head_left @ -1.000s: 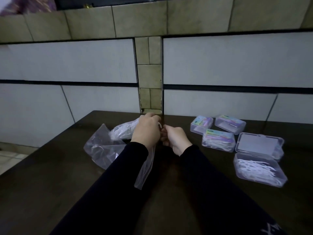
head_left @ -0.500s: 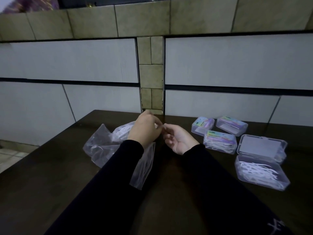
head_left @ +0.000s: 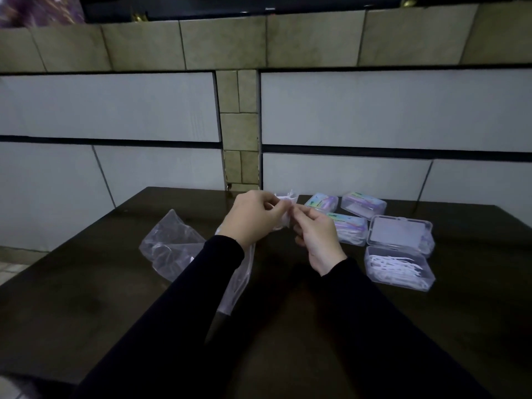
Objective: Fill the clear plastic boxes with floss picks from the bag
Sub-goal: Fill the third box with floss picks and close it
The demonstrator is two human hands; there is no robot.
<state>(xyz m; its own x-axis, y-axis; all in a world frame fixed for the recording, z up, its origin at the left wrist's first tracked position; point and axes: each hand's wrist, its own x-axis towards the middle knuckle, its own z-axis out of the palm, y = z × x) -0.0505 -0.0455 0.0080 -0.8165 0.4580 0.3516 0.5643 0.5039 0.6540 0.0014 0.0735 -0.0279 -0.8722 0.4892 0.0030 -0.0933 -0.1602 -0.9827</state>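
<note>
A crumpled clear plastic bag (head_left: 172,246) lies on the dark table (head_left: 86,298) at the left. My left hand (head_left: 253,217) is raised above the table and grips a bunch of white floss picks (head_left: 286,198). My right hand (head_left: 316,237) meets it, its fingertips pinching the same bunch. To the right an open clear box (head_left: 398,269) holds white floss picks, its lid (head_left: 400,234) standing behind it. Three closed, labelled boxes (head_left: 349,227) (head_left: 322,203) (head_left: 363,205) sit further back.
A tiled wall (head_left: 374,110) rises right behind the table's far edge. The table's left edge runs diagonally, with floor (head_left: 11,269) beyond it. My black sleeves (head_left: 201,312) cover much of the near tabletop.
Both hands have lifted up and slightly right, away from the bag, and the bunch of floss picks now shows above my fingers. The bag lies slacker on the table.
</note>
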